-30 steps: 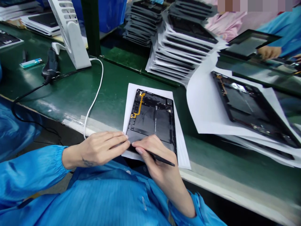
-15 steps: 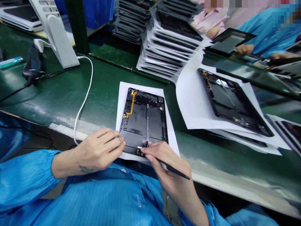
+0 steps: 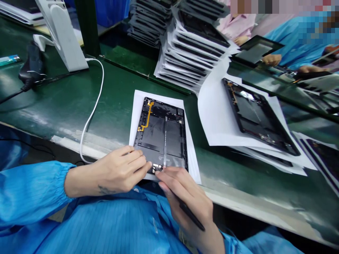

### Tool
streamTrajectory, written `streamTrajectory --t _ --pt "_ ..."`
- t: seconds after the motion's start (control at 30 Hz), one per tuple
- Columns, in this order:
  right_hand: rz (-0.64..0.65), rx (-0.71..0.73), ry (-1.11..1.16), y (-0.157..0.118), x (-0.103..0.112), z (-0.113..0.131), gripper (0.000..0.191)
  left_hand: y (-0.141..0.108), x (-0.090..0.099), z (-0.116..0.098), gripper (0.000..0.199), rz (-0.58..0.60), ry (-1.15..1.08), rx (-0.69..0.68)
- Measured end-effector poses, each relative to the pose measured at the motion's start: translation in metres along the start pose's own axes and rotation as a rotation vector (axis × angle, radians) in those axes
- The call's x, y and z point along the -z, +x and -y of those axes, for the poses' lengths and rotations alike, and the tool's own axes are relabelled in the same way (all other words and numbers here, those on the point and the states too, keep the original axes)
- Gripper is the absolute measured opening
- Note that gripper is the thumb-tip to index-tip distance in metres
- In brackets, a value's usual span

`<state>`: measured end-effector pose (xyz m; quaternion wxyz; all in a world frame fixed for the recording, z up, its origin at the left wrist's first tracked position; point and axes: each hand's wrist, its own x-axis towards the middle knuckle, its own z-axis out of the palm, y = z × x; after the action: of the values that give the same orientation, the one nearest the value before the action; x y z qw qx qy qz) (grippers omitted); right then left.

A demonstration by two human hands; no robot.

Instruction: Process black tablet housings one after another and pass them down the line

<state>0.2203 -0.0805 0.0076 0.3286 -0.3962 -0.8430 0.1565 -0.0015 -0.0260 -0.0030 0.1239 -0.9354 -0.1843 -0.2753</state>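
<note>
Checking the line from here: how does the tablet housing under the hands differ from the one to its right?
Under the hands, the housing sits on one white sheet; the right housing sits on stacked sheets. The left hand and right hand touch the first, not the second. Only the first plainly shows a pale central strip. Both are black with orange flex cable.

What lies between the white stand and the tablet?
In the head view: a white cable, green bench mat, then the white paper margin under the tablet.
</note>
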Motion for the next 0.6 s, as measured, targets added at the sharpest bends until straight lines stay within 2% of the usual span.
streamTrajectory --t 0.13,0.23,0.3,0.4,0.5,0.6 --pt "-0.023 -0.015 0.013 -0.003 0.000 -0.003 0.030 -0.008 0.000 0.003 0.029 -0.004 -0.153 0.098" --pt "-0.065 0.020 0.016 -0.005 0.000 -0.009 0.025 -0.015 0.005 0.016 0.038 0.074 -0.393 0.279" --pt "-0.097 0.105 -0.002 -0.004 -0.002 -0.014 0.025 -0.019 0.008 0.027 0.043 0.107 -0.445 0.395" --pt "-0.016 0.208 -0.081 0.005 -0.011 -0.017 0.030 -0.023 0.007 0.040 0.044 0.148 -0.310 0.460" --pt "0.079 0.187 -0.224 0.014 -0.022 -0.015 0.024 -0.028 0.002 0.045 0.051 0.247 -0.108 0.388" --pt "0.079 0.236 -0.262 0.015 -0.025 -0.016 0.024 -0.030 -0.002 0.046 0.058 0.341 0.026 0.308"
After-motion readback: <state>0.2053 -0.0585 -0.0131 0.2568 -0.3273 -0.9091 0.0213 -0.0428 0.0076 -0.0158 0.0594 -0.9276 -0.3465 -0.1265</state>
